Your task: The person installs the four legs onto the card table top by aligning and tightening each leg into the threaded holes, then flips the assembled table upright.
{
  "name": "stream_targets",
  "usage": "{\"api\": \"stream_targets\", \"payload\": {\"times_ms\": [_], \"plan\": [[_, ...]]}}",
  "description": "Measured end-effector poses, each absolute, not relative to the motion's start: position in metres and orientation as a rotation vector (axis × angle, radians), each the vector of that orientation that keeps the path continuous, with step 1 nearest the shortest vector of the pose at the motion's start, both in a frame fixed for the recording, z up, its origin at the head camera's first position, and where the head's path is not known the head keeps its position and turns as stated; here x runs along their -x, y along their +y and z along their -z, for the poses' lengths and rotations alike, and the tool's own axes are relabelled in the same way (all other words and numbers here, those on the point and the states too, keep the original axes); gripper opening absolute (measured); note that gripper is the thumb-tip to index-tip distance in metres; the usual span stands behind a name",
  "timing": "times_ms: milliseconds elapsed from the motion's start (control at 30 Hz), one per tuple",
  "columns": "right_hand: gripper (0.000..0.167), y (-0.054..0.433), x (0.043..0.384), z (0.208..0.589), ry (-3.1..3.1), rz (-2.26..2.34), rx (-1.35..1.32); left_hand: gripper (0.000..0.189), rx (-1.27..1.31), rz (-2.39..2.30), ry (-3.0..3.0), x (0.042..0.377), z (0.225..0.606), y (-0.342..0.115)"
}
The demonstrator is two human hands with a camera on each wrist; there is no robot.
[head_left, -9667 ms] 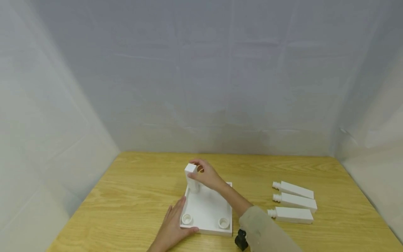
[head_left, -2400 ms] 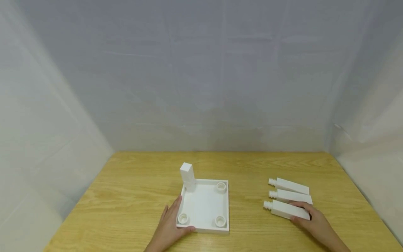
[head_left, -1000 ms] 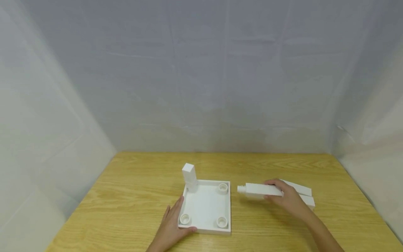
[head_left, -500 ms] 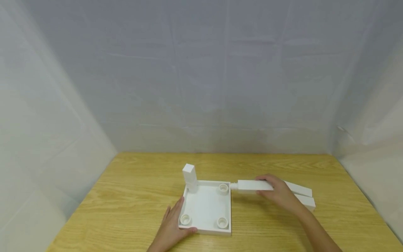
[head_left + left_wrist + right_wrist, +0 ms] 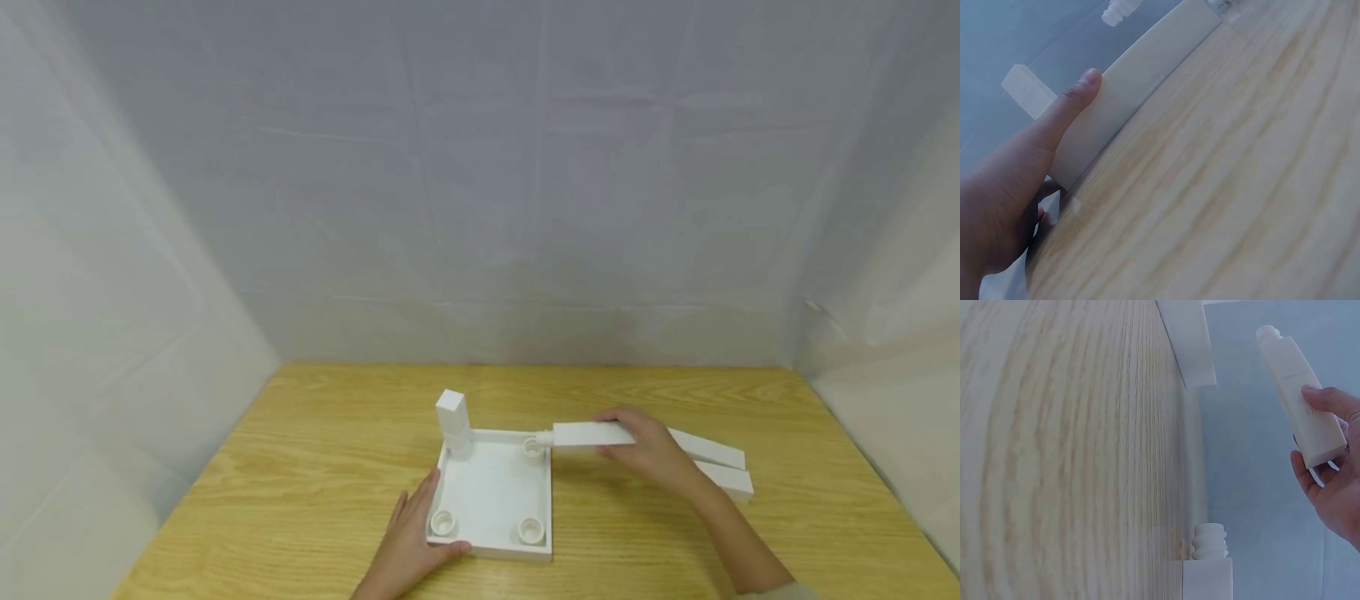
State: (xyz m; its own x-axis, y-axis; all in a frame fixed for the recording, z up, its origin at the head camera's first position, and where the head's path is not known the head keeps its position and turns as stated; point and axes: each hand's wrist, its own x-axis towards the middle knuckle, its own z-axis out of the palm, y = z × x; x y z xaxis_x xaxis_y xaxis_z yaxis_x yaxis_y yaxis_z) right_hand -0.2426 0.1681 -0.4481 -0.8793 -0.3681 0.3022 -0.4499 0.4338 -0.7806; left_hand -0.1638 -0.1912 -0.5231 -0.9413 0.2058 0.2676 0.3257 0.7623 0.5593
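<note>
A shallow white square tabletop (image 5: 491, 492) lies upside down, with threaded sockets at its corners. My left hand (image 5: 411, 537) grips its near-left corner; in the left wrist view the thumb presses the front wall (image 5: 1141, 75). One white table leg (image 5: 453, 421) stands upright at the far-left corner. My right hand (image 5: 648, 450) holds another table leg (image 5: 588, 433) roughly level by its wide end, thumb and fingers around it in the right wrist view (image 5: 1304, 394). Its threaded end reaches over the far-right socket (image 5: 532, 452); whether they touch I cannot tell.
Two more white legs (image 5: 727, 479) lie on the wooden table (image 5: 322, 467) at the right, partly behind my right hand and forearm. The near-left socket (image 5: 443, 523) and near-right socket (image 5: 531, 531) are uncovered. Pale sheeting (image 5: 480, 183) hangs behind and at both sides.
My right hand let go of the upright leg, picked the nearest leg from the right-hand group and carried it leftward to the far-right socket. My left hand has stayed at the corner.
</note>
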Motion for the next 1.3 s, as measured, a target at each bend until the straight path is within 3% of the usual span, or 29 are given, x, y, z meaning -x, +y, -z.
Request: {"api": "stream_targets", "payload": {"times_ms": [1300], "plan": [[0.035,0.137,0.259,0.445,-2.601,-0.723,-0.911,0.110,0.422,0.945,-2.767,0.163,0.521,-0.191]]}}
